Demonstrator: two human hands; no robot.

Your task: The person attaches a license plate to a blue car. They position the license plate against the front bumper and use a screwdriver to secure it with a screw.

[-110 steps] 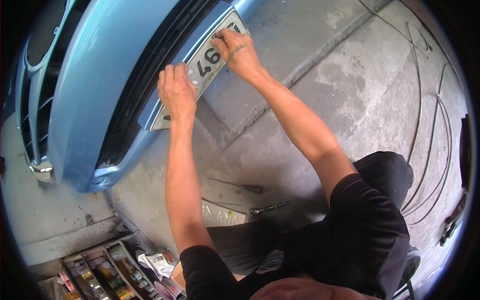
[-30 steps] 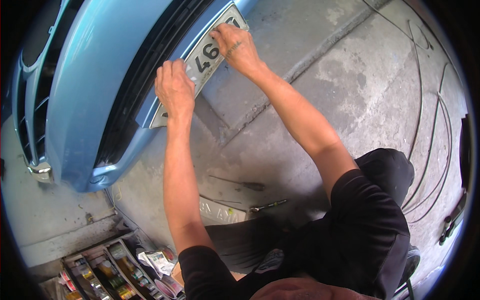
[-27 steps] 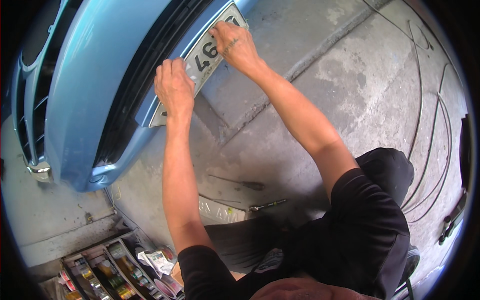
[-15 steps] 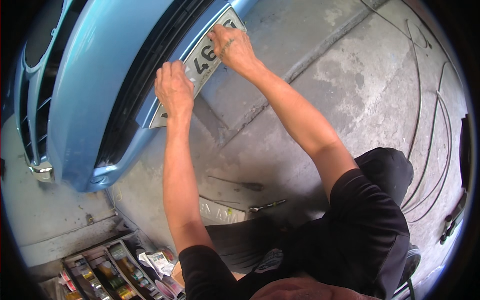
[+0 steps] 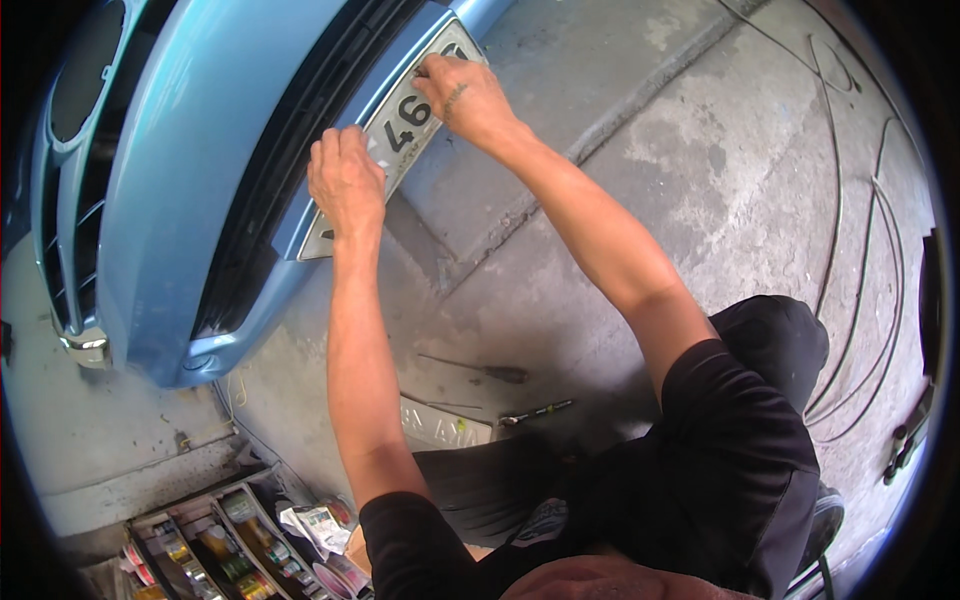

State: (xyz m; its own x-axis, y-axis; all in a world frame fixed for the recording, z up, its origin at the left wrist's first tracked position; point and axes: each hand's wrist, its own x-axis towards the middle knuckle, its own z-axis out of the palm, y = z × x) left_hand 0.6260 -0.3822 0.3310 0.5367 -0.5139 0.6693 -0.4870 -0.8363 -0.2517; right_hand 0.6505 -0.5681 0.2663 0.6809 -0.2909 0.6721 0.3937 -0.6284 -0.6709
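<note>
My left hand (image 5: 347, 185) is bent over the lower-left end of the white number plate (image 5: 405, 130), fingers curled across its upper edge and thumb near its face; my right hand (image 5: 462, 98) has its fingers bunched close together on the plate towards its far right end, and I can't tell whether anything is pinched between them. The plate lies along the front edge of the blue car bumper (image 5: 190, 180), just beside the black grille (image 5: 285, 150), and my own hands hide parts of it. On the concrete floor (image 5: 600, 210) below lie a screwdriver (image 5: 503, 374), a ratchet (image 5: 538, 411) and a second plate (image 5: 440, 425), whose left end my forearm covers. A compartmented rack (image 5: 190, 499) of cans stands at the floor's lower-left corner, and a loose cable (image 5: 839, 190) loops down its right edge.
</note>
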